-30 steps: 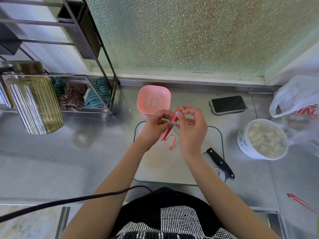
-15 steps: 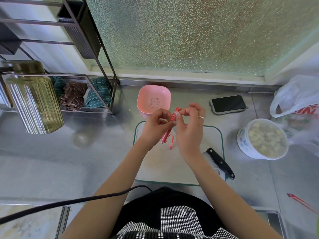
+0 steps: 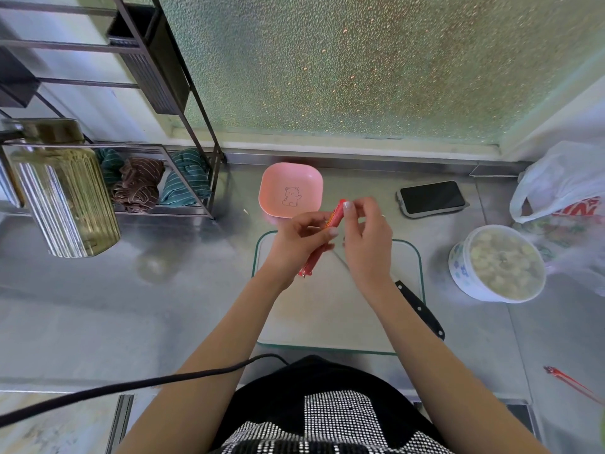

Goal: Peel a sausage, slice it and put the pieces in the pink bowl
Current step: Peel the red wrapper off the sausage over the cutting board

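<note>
A thin sausage in a red wrapper [image 3: 336, 215] is held slanted above the glass cutting board [image 3: 327, 322]. My left hand [image 3: 299, 244] grips its middle, and its lower end sticks out below that hand. My right hand [image 3: 366, 237] pinches the top end with thumb and forefinger. The pink bowl [image 3: 290, 189], with a bear drawing inside, stands just beyond the board and holds nothing. A black-handled knife [image 3: 420, 309] lies at the board's right edge, its blade hidden under my right forearm.
A phone [image 3: 432, 198] lies right of the bowl. A white tub of food [image 3: 497, 263] and a plastic bag [image 3: 569, 191] are at the right. A rack with cloths [image 3: 140, 185] and a glass jar [image 3: 65, 191] stand left. A red wrapper strip [image 3: 569, 383] lies at lower right.
The loose red strip that dangled below my hands is no longer visible. Both hands have shifted slightly up the sausage, the right pinching the top end.
</note>
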`<act>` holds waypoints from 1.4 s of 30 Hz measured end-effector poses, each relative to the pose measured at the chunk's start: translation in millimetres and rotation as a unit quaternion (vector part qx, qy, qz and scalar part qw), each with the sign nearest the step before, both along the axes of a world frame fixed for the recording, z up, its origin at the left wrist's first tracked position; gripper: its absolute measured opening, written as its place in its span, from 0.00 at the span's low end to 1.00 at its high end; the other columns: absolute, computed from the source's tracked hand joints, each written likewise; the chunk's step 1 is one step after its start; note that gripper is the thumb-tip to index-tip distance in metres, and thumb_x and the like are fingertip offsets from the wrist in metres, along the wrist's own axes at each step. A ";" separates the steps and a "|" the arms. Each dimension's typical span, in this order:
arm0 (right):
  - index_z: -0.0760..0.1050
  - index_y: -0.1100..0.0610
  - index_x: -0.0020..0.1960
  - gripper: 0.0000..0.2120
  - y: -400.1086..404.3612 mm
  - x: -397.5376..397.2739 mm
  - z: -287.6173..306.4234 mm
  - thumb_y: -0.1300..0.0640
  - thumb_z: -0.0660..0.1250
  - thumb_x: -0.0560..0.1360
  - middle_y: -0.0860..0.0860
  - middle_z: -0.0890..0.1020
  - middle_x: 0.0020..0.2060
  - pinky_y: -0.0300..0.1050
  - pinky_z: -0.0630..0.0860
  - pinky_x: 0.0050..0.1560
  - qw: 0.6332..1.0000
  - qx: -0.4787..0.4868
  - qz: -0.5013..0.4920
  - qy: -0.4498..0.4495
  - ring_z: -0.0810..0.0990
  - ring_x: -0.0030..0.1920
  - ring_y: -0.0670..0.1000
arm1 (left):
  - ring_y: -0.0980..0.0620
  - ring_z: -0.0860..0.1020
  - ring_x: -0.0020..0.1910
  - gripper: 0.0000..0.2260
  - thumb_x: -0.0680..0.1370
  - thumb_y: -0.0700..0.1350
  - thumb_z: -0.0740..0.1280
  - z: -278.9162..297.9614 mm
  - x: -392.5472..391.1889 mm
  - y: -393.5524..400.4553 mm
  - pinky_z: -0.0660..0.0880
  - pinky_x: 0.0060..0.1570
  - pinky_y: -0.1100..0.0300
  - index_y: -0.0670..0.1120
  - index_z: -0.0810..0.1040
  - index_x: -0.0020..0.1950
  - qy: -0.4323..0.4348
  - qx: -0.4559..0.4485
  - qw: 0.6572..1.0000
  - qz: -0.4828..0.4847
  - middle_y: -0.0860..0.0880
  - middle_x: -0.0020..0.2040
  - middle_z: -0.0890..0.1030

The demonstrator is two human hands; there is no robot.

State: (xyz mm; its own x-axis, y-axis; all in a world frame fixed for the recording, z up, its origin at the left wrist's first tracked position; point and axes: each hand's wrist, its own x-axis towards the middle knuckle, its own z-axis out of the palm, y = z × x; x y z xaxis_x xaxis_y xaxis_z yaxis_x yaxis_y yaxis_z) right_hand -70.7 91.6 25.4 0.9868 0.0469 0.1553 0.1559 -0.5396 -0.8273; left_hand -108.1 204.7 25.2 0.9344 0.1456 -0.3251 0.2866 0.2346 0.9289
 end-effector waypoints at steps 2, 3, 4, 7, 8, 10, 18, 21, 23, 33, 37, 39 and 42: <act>0.67 0.52 0.44 0.09 0.2 -0.2 -2.9 0.49 0.55 0.80 0.51 0.78 0.37 0.60 0.78 0.36 1.000 0.003 0.020 0.003 0.78 0.37 0.54 | 0.52 0.80 0.38 0.07 0.74 0.36 0.69 3.1 -1.1 -0.7 0.80 0.48 0.55 0.45 0.80 0.50 -0.002 0.000 1.000 -0.009 0.44 0.41 0.81; 0.66 0.52 0.43 0.09 0.4 -0.6 -3.2 0.50 0.55 0.80 0.52 0.77 0.36 0.61 0.78 0.35 1.000 0.003 0.022 -0.001 0.77 0.36 0.54 | 0.53 0.80 0.38 0.06 0.74 0.36 0.68 4.6 -2.0 -1.3 0.80 0.47 0.55 0.44 0.79 0.49 -0.001 -0.005 1.000 -0.014 0.47 0.40 0.81; 0.64 0.53 0.42 0.10 0.2 -1.4 -2.1 0.52 0.55 0.80 0.52 0.76 0.34 0.60 0.77 0.34 1.000 -0.002 0.021 -0.010 0.75 0.34 0.54 | 0.53 0.81 0.39 0.05 0.75 0.36 0.68 6.0 -3.1 -2.0 0.80 0.47 0.54 0.43 0.79 0.48 0.003 -0.011 1.000 -0.021 0.49 0.40 0.81; 0.62 0.55 0.40 0.11 -0.1 -3.5 4.4 0.56 0.55 0.81 0.51 0.72 0.31 0.46 0.66 0.29 0.998 -0.032 0.030 -0.042 0.68 0.29 0.47 | 0.51 0.82 0.42 0.04 0.76 0.37 0.66 9.1 -4.4 -2.5 0.80 0.45 0.55 0.45 0.78 0.45 0.011 -0.036 0.998 -0.044 0.51 0.41 0.83; 0.62 0.55 0.40 0.11 -1.1 -4.0 6.3 0.57 0.55 0.81 0.50 0.72 0.31 0.43 0.64 0.29 0.997 -0.034 0.037 -0.050 0.67 0.28 0.46 | 0.51 0.82 0.42 0.04 0.76 0.37 0.66 10.6 -4.6 -2.2 0.80 0.45 0.56 0.46 0.78 0.44 0.015 -0.046 0.998 -0.049 0.51 0.41 0.83; 0.65 0.58 0.40 0.11 -4.2 -2.8 7.4 0.57 0.56 0.80 0.51 0.73 0.32 0.45 0.66 0.29 0.996 -0.040 0.057 -0.059 0.68 0.29 0.49 | 0.51 0.83 0.42 0.04 0.77 0.38 0.66 11.8 -4.4 -1.4 0.80 0.44 0.56 0.46 0.77 0.44 0.021 -0.058 0.997 -0.053 0.50 0.41 0.84; 0.70 0.64 0.39 0.15 -11.8 1.8 3.7 0.55 0.53 0.77 0.57 0.75 0.29 0.41 0.61 0.29 0.969 -0.155 0.128 -0.141 0.66 0.27 0.54 | 0.52 0.81 0.35 0.08 0.72 0.34 0.70 11.4 -1.0 -4.6 0.81 0.36 0.56 0.46 0.76 0.40 0.039 0.042 0.998 -0.003 0.49 0.37 0.81; 0.69 0.62 0.39 0.14 -13.6 0.2 2.3 0.55 0.53 0.78 0.53 0.73 0.29 0.42 0.61 0.29 0.970 -0.154 0.138 -0.125 0.67 0.27 0.52 | 0.55 0.79 0.34 0.08 0.71 0.36 0.71 14.7 0.6 -7.6 0.80 0.36 0.54 0.47 0.75 0.38 0.021 0.112 0.993 0.013 0.52 0.36 0.81; 0.65 0.57 0.38 0.13 -16.8 0.0 2.3 0.53 0.54 0.79 0.47 0.69 0.28 0.39 0.60 0.29 0.981 -0.130 0.122 -0.082 0.65 0.26 0.47 | 0.59 0.78 0.34 0.08 0.70 0.38 0.74 15.5 0.9 -10.2 0.80 0.34 0.57 0.45 0.75 0.40 0.010 0.135 0.990 0.026 0.54 0.37 0.80; 0.68 0.54 0.41 0.10 -19.0 0.7 -2.9 0.55 0.57 0.81 0.44 0.69 0.29 0.37 0.64 0.29 0.983 -0.148 0.090 -0.059 0.67 0.27 0.44 | 0.52 0.82 0.41 0.07 0.73 0.38 0.70 13.7 0.0 -11.2 0.81 0.42 0.53 0.45 0.73 0.44 0.012 0.053 0.998 -0.009 0.47 0.45 0.83; 0.63 0.53 0.38 0.12 -23.8 0.3 0.7 0.56 0.57 0.80 0.43 0.66 0.27 0.33 0.57 0.28 0.978 -0.149 0.123 -0.077 0.64 0.25 0.42 | 0.47 0.83 0.43 0.05 0.76 0.37 0.68 15.2 -2.1 -5.5 0.81 0.46 0.47 0.43 0.75 0.50 0.059 -0.038 0.997 -0.017 0.45 0.43 0.84; 0.65 0.54 0.38 0.11 -27.6 0.4 -0.7 0.54 0.55 0.79 0.46 0.68 0.27 0.33 0.56 0.26 0.968 -0.181 0.133 -0.112 0.61 0.24 0.43 | 0.47 0.83 0.40 0.08 0.74 0.35 0.69 16.4 -1.5 -6.3 0.81 0.45 0.45 0.44 0.75 0.50 0.069 -0.041 0.997 -0.013 0.45 0.43 0.84; 0.73 0.61 0.43 0.12 -34.5 1.6 -5.1 0.54 0.56 0.78 0.51 0.74 0.26 0.38 0.63 0.23 0.942 -0.225 0.175 -0.177 0.65 0.24 0.47 | 0.49 0.82 0.38 0.09 0.73 0.34 0.69 19.5 -0.5 -9.4 0.82 0.41 0.47 0.43 0.75 0.51 0.090 -0.029 0.995 -0.005 0.44 0.44 0.83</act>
State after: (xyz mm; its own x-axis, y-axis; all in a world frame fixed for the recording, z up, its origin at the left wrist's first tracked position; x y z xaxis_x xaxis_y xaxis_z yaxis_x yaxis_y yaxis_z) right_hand -69.1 57.1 20.3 0.7889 0.4990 0.3586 0.6123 -0.6880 -0.3896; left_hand -108.7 195.3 44.7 0.8613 0.1125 -0.4955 0.4503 0.2830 0.8469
